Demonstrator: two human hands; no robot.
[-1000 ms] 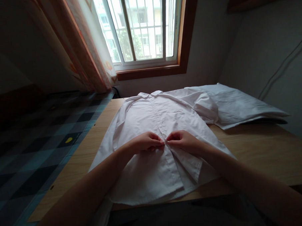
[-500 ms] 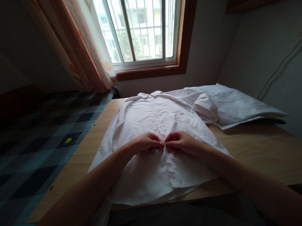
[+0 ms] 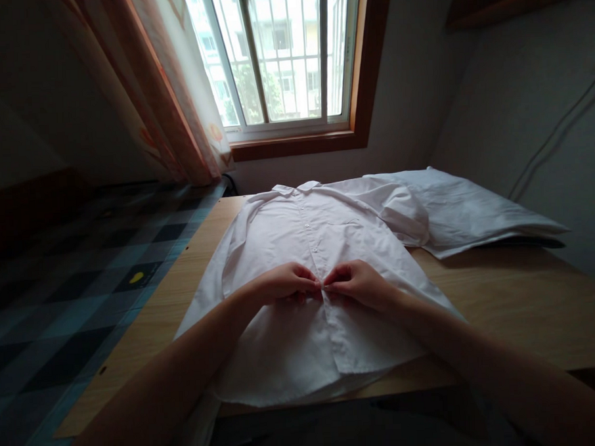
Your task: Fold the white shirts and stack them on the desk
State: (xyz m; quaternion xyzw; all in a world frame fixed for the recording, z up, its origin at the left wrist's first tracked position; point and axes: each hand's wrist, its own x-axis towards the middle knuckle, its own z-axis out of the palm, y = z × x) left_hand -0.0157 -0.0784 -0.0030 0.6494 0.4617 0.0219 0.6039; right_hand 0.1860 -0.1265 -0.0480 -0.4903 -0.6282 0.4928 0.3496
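Note:
A white long-sleeved shirt (image 3: 273,244) lies front side up, its collar pointing toward the window and its hem near me. Several small buttons run down the front placket above my hands. Both hands meet at the placket in the lower half of the shirt. My left hand (image 3: 295,282) pinches one front edge from the left. From the right, my right hand (image 3: 356,281) pinches the other edge, fingertips almost touching those of the left. Whatever button sits between the fingertips is too small and covered to make out.
The shirt rests on a light wooden table (image 3: 508,306). At the back right lies a folded white cloth (image 3: 469,202), with something dark under it. A plaid-covered bed (image 3: 83,285) adjoins the table on the left. Behind are a barred window (image 3: 280,59) and an orange curtain (image 3: 158,91).
My fingertips have shifted very slightly left and drawn a little closer together at the placket. The shirt lies as before, and the view has tilted a touch.

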